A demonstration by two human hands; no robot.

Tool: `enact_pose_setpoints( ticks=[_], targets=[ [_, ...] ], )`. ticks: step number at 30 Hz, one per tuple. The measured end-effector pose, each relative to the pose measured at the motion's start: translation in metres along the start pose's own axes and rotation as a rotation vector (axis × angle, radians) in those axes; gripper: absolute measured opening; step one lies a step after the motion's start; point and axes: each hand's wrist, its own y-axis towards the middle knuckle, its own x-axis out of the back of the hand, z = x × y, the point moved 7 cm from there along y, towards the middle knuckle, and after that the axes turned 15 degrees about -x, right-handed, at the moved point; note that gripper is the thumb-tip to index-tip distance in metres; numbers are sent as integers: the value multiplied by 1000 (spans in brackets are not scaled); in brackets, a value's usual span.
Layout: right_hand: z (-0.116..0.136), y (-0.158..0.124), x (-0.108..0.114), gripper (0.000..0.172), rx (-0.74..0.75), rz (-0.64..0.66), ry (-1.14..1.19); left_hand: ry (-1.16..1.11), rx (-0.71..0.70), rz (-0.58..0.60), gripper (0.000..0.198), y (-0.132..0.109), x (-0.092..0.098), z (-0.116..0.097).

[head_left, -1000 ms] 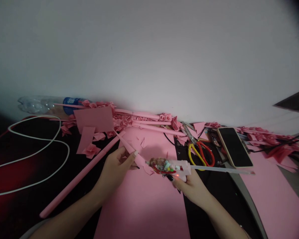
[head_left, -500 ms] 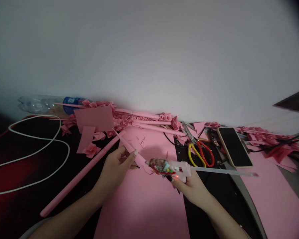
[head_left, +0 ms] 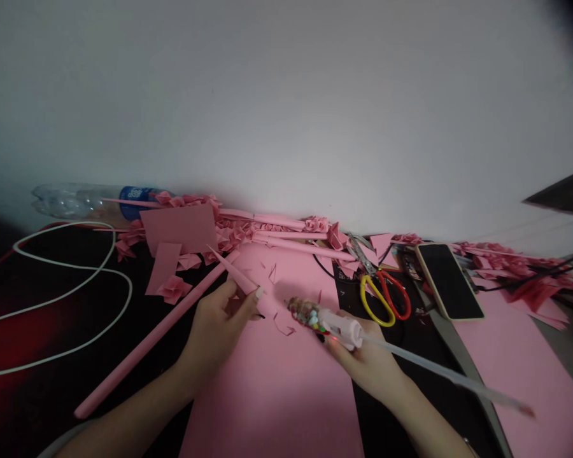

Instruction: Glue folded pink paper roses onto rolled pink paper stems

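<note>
In the head view, the left hand [head_left: 217,327] is closed around the wide end of a rolled pink paper cone [head_left: 239,278], its tip pointing up and away, while the right hand [head_left: 365,362] curls around a white hot glue gun [head_left: 337,329] with a crusted, multicoloured nozzle and a long glue stick [head_left: 449,375] reaching towards the lower right. The nozzle points at the cone, just apart from it. Both hands are above a pink paper sheet [head_left: 277,401] scattered with paper snippets [head_left: 282,326]. Nearby lie a long pink paper tube [head_left: 148,340], folded paper roses [head_left: 174,288], scissors [head_left: 382,298] with 1 red and 1 yellow handle, a smartphone [head_left: 449,281], a plastic bottle [head_left: 90,202] and a white cable [head_left: 67,299]
</note>
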Motion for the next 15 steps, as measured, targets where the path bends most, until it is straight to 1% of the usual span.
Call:
enact_pose_setpoints(
  ticks=[3, 5, 8, 11, 13, 15],
  targets=[
    [-5, 2, 10, 13, -58, -96, 18, -145, 102, -33, 28, 3, -1, 8],
    [-7, 3, 15, 11, -67, -132, 2, -220, 149, -46, 30, 4, -2, 13],
    [-9, 7, 15, 25, -26, -140, -103, -276, 172, -47, 29, 3, -4, 14],
    [-10, 10, 11, 40, 8, -136, -250, -253, 146, -28, 26, -1, -5, 10],
    [-10, 11, 9, 45, 20, -113, -307, -220, 113, 9, 23, -5, -7, 5],
    [-8, 12, 9, 47, 21, -76, -324, -202, 68, 73, 21, -8, -12, 0]
  ],
)
